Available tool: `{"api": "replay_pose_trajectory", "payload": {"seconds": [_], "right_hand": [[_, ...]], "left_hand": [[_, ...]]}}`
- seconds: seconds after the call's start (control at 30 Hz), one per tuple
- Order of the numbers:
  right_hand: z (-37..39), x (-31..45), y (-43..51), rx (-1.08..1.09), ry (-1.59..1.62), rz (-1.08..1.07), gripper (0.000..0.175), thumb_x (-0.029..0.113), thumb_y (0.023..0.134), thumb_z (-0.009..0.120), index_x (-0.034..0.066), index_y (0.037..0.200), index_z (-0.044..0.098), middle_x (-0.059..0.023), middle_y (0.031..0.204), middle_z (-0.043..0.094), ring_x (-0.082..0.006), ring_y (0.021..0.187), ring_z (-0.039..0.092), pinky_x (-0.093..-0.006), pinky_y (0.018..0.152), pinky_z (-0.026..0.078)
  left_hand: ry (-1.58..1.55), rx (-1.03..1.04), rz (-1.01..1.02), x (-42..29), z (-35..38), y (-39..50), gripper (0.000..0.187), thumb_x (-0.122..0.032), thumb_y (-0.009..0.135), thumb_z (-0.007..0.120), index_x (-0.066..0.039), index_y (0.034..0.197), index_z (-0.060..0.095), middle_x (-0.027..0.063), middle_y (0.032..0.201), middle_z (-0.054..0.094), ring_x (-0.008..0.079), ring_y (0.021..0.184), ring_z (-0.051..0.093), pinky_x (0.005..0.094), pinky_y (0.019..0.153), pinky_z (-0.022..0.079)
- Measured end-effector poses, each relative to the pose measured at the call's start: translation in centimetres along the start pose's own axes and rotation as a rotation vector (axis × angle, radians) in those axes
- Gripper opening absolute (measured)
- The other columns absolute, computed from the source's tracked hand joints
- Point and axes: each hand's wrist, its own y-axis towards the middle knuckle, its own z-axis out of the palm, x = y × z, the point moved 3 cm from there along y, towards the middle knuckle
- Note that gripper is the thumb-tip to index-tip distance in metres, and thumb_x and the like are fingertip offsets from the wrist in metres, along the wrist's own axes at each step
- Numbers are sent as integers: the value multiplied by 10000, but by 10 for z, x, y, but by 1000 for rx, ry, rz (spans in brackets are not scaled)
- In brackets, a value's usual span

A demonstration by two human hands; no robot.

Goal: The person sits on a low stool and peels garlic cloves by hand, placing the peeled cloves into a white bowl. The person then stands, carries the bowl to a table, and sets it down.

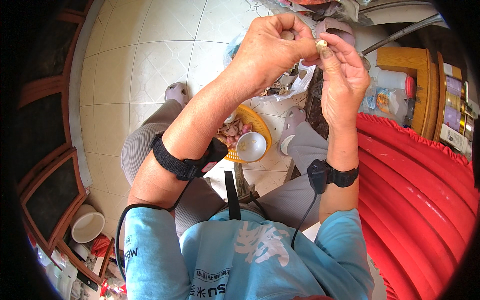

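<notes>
A small pale peeled clove (321, 44), apparently garlic, is pinched between my two hands, well above the floor. My right hand (343, 73) holds it between thumb and index finger. From the other side, the thumb and fingertips of my left hand (279, 47) close on its edge. Below them, between my feet, a yellow plastic basket (265, 119) holds shallots (233, 131) and a white bowl (258, 150). A few pale cloves (243, 144) lie inside that bowl. Beneath my hands sits an open plastic bag (300, 87) with dark scraps and peelings, partly hidden.
Red pleated cloth (416, 187) covers something close on my right. Beyond it stand a wooden shelf (427, 97) and a red-lidded plastic jar (393, 83). A metal rod (401, 34) slants near my right hand. At left are framed dark panels (48, 116) and a white bucket (88, 225).
</notes>
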Motion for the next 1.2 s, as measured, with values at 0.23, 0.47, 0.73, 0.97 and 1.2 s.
{"api": "replay_pose_trajectory", "payload": {"seconds": [0.23, 0.47, 0.73, 0.97, 1.2], "right_hand": [[-8, -2, 3, -14, 339, 120, 202, 25, 901, 549, -29, 1096, 561, -124, 966, 629, -170, 797, 620, -293, 697, 527], [-9, -3, 4, -4, 195, 60, 217, 26, 885, 573, -31, 1095, 562, -128, 947, 631, -166, 791, 620, -288, 694, 533], [-8, 0, 4, -6, 65, -14, 185, 11, 892, 555, -36, 1071, 564, -127, 986, 640, -142, 788, 620, -261, 685, 530], [-3, 3, 3, 14, 34, -18, 180, -2, 889, 556, -33, 1065, 573, -115, 989, 647, -135, 782, 620, -257, 684, 527], [-4, 2, -1, -66, -39, 10, 187, 14, 881, 585, -57, 1053, 594, -125, 988, 639, -150, 787, 605, -280, 708, 510]], "left_hand": [[87, -93, 25, 3, -6, 1, 106, -105, 761, 668, -20, 771, 606, 9, 696, 607, 43, 603, 506, 204, 530, 398], [152, -104, 103, 2, -5, 1, 116, -107, 808, 625, 6, 834, 632, 6, 706, 608, 44, 620, 504, 205, 544, 403], [172, -26, -35, -3, 1, -4, 168, -148, 806, 684, 9, 858, 656, 16, 722, 628, 48, 624, 513, 209, 555, 417], [2, -39, -58, 2, 0, -2, 156, -132, 782, 706, 8, 831, 655, 20, 712, 630, 40, 616, 510, 199, 534, 408], [119, -70, 74, 5, 0, -1, 111, -86, 758, 695, 1, 791, 635, -2, 678, 614, 17, 605, 494, 184, 514, 389]]}}
